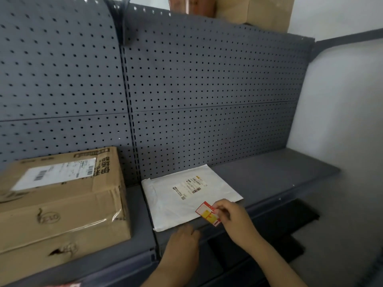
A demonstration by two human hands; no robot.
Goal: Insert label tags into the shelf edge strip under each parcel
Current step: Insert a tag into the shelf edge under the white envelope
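Note:
A red and yellow label tag (207, 213) is pinched in my right hand (234, 216), just above the front edge of the grey shelf (269, 179). Behind it a flat white mailer parcel (186, 195) with a shipping label lies on the shelf. My left hand (182, 243) rests on the shelf edge strip (207, 228) below the mailer, fingers curled against the lip with nothing visible in them. A taped brown cardboard box (62, 204) stands on the neighbouring shelf section to the left.
A grey pegboard back panel (207, 79) rises behind the shelf. Cardboard boxes (259, 11) sit on top of the unit. A white wall (342, 100) closes the right side. Lower black shelves (269, 235) show below. Something red and white (64, 285) peeks in at the bottom edge.

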